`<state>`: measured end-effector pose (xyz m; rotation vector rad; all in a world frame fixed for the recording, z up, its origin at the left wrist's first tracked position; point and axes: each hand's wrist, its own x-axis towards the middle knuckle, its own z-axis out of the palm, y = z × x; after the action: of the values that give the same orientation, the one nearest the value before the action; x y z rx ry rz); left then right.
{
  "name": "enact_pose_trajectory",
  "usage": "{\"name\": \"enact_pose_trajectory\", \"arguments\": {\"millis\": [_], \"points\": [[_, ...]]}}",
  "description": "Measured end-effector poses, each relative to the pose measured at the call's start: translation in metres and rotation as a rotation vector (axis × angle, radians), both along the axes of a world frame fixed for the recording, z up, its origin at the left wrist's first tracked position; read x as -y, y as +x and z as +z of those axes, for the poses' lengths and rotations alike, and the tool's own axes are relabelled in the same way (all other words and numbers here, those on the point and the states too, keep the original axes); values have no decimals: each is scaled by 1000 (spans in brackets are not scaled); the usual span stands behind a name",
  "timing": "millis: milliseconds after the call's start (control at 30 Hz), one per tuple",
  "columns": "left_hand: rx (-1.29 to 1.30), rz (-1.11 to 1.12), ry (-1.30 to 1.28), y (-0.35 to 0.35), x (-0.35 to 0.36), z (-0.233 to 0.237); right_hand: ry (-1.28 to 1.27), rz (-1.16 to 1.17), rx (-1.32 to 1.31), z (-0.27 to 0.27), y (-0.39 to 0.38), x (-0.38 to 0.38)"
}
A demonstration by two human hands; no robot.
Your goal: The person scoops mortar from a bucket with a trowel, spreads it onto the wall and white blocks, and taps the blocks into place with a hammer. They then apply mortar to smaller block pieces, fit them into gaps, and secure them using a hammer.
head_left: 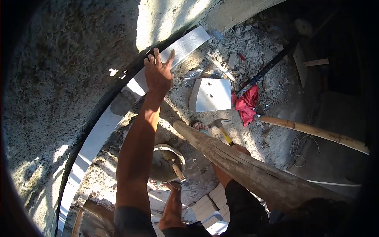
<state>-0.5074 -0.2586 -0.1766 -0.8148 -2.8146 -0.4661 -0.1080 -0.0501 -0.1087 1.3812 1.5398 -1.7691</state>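
Note:
My left hand rests with its fingers spread on a white block at the upper end of a curved row. Lower down that row, a patch of grey mortar covers part of the white surface. My right hand grips a claw hammer by its yellow handle, the metal head pointing up and left. A thick wooden pole passes in front of my right forearm and hides part of it. Below my left hand, a bucket holds grey mortar and a tool with a wooden handle.
Along the left runs a rough curved wall. A loose white block lies on the rubble beside a red cloth. Another pole extends right, near thin wire. Pale blocks lie near my legs.

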Motion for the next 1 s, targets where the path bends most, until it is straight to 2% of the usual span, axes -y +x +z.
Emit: {"name": "enact_pose_trajectory", "arguments": {"millis": [33, 67, 100, 200, 300, 333, 367, 400, 433, 533, 600, 667, 800, 1000], "points": [[-17, 14, -178, -3, -2, -11, -16, -52, -7, 16, -48, 4], [-10, 10, -183, -3, -1, -16, -189, -333, -7, 14, -93, 9], [-5, 11, -239, -2, 2, -20, -185, -471, -96, -15, -125, 5], [-78, -2, -295, -5, 5, -21, -457, -715, -401, -89, -214, -24], [-73, -23, -284, -3, 5, -10, -443, -889, -440, -112, -277, -27], [-75, -24, -290, -2, 5, -7, -367, -918, -472, -126, -288, -36], [-49, -37, -297, -3, 7, -4, -55, -457, -666, -168, -294, -57], [-20, -49, -296, -4, 8, -2, 336, -121, -841, -211, -301, -79], [-119, -59, -292, -8, 10, -18, 49, -273, -774, -200, -322, -63], [-143, -20, -322, -7, 7, -24, -798, -693, -456, -152, -369, -14], [-127, -33, -333, -3, 8, -26, -817, -692, -466, -142, -338, -11], [-147, -22, -331, -11, 9, -23, -454, -523, -389, -141, -336, -20], [-112, -4, -363, -3, 6, -22, -458, -663, -457, -133, -308, -20], [-47, 48, -416, 2, -1, -8, -226, -518, -293, -106, -209, -29]]}}
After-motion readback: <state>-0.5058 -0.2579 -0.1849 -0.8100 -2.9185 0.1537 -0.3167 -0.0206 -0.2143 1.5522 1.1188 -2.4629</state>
